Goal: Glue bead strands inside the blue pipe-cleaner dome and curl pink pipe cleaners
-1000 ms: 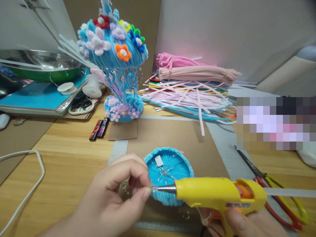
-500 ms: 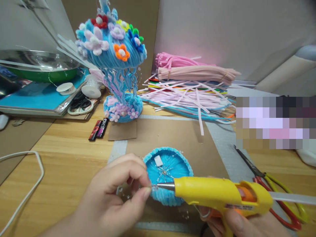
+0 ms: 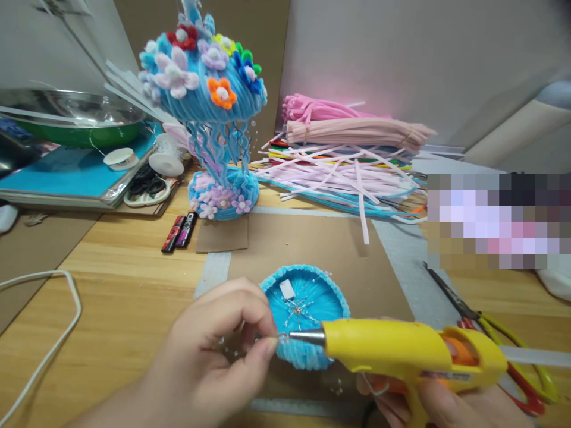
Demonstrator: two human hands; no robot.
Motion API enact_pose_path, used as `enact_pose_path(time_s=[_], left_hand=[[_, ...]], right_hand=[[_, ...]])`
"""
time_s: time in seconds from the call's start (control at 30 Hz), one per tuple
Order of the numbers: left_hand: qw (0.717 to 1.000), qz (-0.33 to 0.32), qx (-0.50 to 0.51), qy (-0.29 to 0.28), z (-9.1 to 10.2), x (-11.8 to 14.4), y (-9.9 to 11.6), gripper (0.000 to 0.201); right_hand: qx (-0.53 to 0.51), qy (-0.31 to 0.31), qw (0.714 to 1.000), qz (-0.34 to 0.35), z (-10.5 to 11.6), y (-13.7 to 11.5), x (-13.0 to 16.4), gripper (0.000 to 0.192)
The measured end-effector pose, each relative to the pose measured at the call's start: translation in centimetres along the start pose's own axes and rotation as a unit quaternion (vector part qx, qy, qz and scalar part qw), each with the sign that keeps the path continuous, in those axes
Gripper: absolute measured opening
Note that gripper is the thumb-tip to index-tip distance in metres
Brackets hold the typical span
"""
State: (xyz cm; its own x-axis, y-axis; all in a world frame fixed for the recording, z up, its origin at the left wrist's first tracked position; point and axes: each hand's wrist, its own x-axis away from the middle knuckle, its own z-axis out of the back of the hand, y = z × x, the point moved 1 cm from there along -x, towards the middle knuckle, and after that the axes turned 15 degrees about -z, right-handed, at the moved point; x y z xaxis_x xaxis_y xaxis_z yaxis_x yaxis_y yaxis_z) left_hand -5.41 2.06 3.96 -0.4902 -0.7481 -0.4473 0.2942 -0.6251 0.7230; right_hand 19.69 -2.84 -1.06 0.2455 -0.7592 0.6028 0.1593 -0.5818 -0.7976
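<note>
L hand (image 3: 209, 362), bottom centre, grip closed: thumb + forefinger pinch a tiny clear bead (image 3: 282, 338) at the fingertips. R hand (image 3: 441, 404), bottom right, mostly cut off by the frame edge, grip closed round the handle of a yellow glue gun (image 3: 401, 351). Gun lies about level, metal nozzle (image 3: 307, 336) pointing left, tip touching or just beside the bead; can't tell which. A clear glue stick pokes out the gun's back end.

Just behind bead + nozzle: a blue dish (image 3: 306, 309) made of fuzzy stems, w/ a small white block and thin wire bits inside. It sits on a brown card sheet (image 3: 312, 244) on the wooden counter (image 3: 125, 291). The nozzle crosses the dish's near rim.

R of the gun: scissors (image 3: 513, 351) w/ red + yellow handles, partly hidden behind it. Far left: a white cable (image 3: 44, 333) loops over the counter.

Mid-distance: two small dark tubes (image 3: 179, 232) beside a card scrap. Behind them a tall blue jellyfish model (image 3: 209, 107) w/ coloured flowers on its dome, standing upright on a flowered base. R of it a pile of pink, white + mixed stems (image 3: 348, 160). L of it white spools, dark-handled scissors, and a steel bowl (image 3: 66, 110) on a blue board.
</note>
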Motion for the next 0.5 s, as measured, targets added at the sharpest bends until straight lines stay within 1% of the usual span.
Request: enact_pose_path(time_s=[0.07, 0.1, 0.2, 0.27, 0.33, 0.43, 0.5], left_hand=[[1.000, -0.002, 0.010, -0.003, 0.0, 0.0, 0.1, 0.016], [1.000, -0.002, 0.012, -0.003, 0.0, 0.0, 0.1, 0.016], [1.000, -0.002, 0.011, 0.000, 0.2, -0.1, 0.2, 0.016], [1.000, -0.002, 0.009, 0.005, 0.3, 0.0, 0.2, 0.016], [1.000, -0.005, 0.008, 0.012, 0.3, 0.1, 0.1, 0.016], [1.000, -0.007, 0.001, 0.023, 0.5, 0.3, 0.1, 0.017], [1.000, -0.006, -0.006, 0.031, 0.7, 0.5, 0.1, 0.017]], right_hand=[[-0.055, -0.010, 0.998, 0.004, -0.1, -0.4, -0.2, 0.036], [-0.089, -0.005, 0.996, 0.009, -0.1, -0.7, -0.4, 0.035], [-0.191, 0.047, 0.980, 0.031, 0.2, -2.0, -1.0, 0.029], [-0.242, 0.072, 0.967, 0.033, 0.7, -3.0, -1.7, 0.027], [-0.278, 0.071, 0.958, 0.018, 1.4, -3.7, -2.6, 0.027], [-0.288, 0.042, 0.956, -0.014, 2.7, -4.2, -4.1, 0.022], [-0.251, 0.035, 0.967, -0.035, 3.4, -4.0, -5.0, 0.022]])
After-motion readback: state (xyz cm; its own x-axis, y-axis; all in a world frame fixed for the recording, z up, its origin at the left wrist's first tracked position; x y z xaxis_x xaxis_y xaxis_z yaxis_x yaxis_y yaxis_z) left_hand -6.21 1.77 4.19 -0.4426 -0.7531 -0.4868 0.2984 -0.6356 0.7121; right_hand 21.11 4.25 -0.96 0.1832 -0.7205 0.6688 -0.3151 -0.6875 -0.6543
